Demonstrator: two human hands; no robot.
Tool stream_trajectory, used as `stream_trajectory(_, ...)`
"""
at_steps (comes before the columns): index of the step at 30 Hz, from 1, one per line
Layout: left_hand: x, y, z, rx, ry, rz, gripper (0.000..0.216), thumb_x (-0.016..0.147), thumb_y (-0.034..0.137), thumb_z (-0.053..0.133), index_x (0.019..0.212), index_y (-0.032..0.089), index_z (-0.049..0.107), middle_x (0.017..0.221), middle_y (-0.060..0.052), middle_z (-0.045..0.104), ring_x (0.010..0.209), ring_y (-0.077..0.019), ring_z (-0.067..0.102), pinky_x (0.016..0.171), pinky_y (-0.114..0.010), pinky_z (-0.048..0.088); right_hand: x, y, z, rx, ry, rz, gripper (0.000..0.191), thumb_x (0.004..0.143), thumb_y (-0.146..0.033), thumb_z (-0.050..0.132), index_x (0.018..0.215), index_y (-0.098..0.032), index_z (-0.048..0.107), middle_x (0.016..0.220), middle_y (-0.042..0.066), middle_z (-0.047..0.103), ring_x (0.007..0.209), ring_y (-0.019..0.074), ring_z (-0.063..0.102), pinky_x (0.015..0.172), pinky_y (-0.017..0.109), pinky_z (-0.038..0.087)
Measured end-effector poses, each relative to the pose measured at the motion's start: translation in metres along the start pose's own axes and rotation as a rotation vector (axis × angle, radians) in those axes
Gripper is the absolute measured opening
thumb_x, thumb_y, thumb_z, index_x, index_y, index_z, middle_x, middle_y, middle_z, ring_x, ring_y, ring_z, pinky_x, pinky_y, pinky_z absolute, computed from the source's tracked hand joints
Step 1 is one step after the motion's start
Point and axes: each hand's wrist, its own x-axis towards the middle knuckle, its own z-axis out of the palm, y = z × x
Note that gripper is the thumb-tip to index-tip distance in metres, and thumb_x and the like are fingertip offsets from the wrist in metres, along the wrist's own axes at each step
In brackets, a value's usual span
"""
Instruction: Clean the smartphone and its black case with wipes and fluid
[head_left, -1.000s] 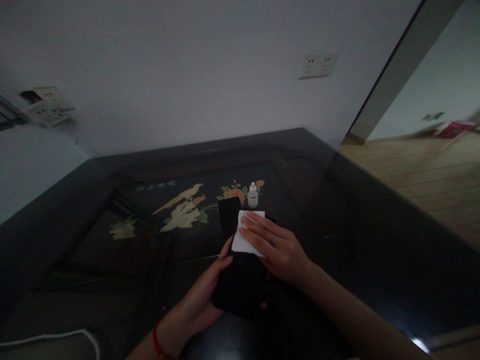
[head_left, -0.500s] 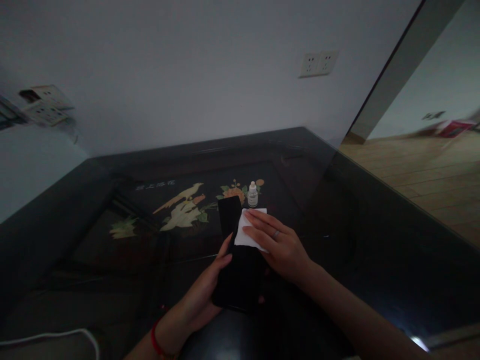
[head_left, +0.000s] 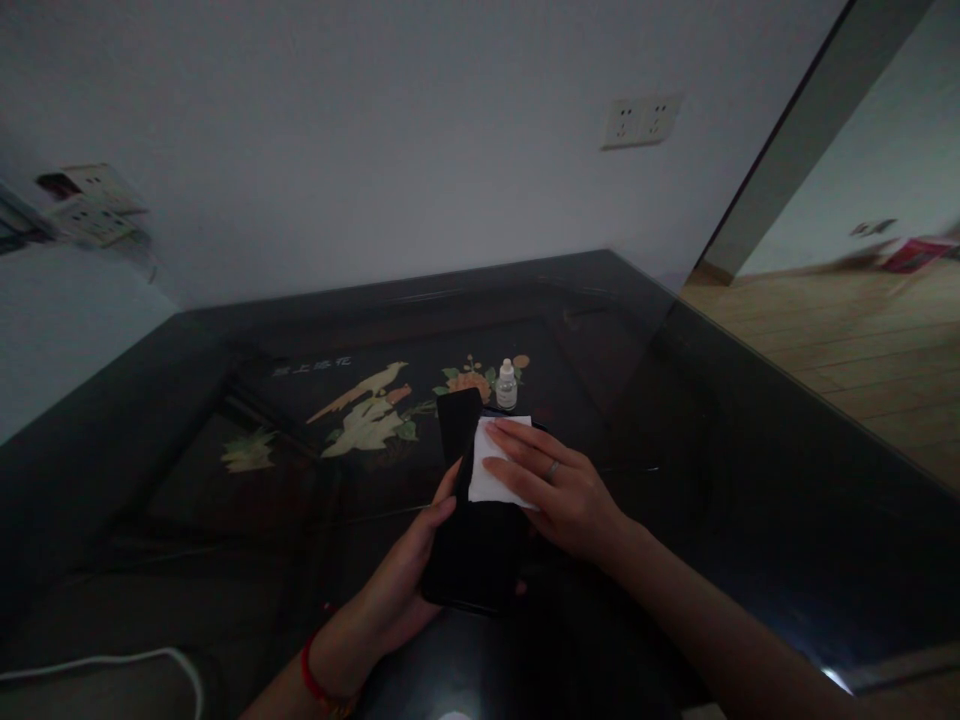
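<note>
My left hand (head_left: 401,590) grips a black phone (head_left: 474,560) from below and the side, its thumb along the left edge. My right hand (head_left: 559,488), a ring on one finger, lies flat with fingers stretched out and presses a white cloth (head_left: 491,478) onto the upper part of the phone's screen. A second flat black object (head_left: 457,420) lies on the table just beyond the phone, partly behind the cloth. A small clear dropper bottle (head_left: 507,386) with a white cap stands upright just past it.
The dark glossy table (head_left: 712,480) has an inlaid bird and flower picture (head_left: 367,410). A white cable (head_left: 112,665) runs along the front left edge. A white wall with a socket plate (head_left: 639,120) stands behind. Wooden floor (head_left: 847,340) lies to the right.
My right hand and the cloth shifted slightly back and forth over the top of the phone. My left hand moved the phone a little up and away from me.
</note>
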Motion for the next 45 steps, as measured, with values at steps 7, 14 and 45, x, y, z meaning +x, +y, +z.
stream_trajectory(7, 0.000, 0.000, -0.001, 0.004, 0.023, 0.019, 0.064, 0.087, 0.034, 0.053, 0.144, 0.038, 0.024, 0.132, -0.010, 0.054, 0.099, -0.0301, 0.062, 0.082, -0.057, 0.050, -0.002, 0.000, 0.001, -0.019, -0.025, -0.039, 0.026, 0.093, -0.012, 0.040, 0.111, -0.009, 0.059, 0.122, 0.021, 0.061, 0.131, 0.0241, 0.042, 0.097, 0.039, 0.051)
stream_trajectory(14, 0.000, -0.001, -0.005, -0.039, -0.012, 0.019, 0.063, 0.089, 0.031, 0.048, 0.144, 0.040, 0.019, 0.129, -0.009, 0.057, 0.104, -0.0313, 0.061, 0.084, -0.060, 0.048, -0.004, 0.002, 0.000, -0.029, -0.021, -0.048, 0.025, 0.092, -0.013, 0.044, 0.112, -0.010, 0.058, 0.121, 0.019, 0.062, 0.130, 0.0243, 0.044, 0.097, 0.039, 0.051)
stream_trajectory(45, 0.004, 0.005, -0.004, 0.043, 0.042, 0.193, 0.063, 0.091, 0.036, 0.043, 0.145, 0.042, 0.012, 0.134, -0.009, 0.053, 0.113, -0.0339, 0.057, 0.089, -0.063, 0.046, -0.001, 0.012, -0.004, -0.134, 0.053, 0.107, 0.029, 0.089, -0.008, 0.043, 0.112, -0.007, 0.060, 0.117, 0.019, 0.065, 0.121, 0.0238, 0.054, 0.095, 0.041, 0.053)
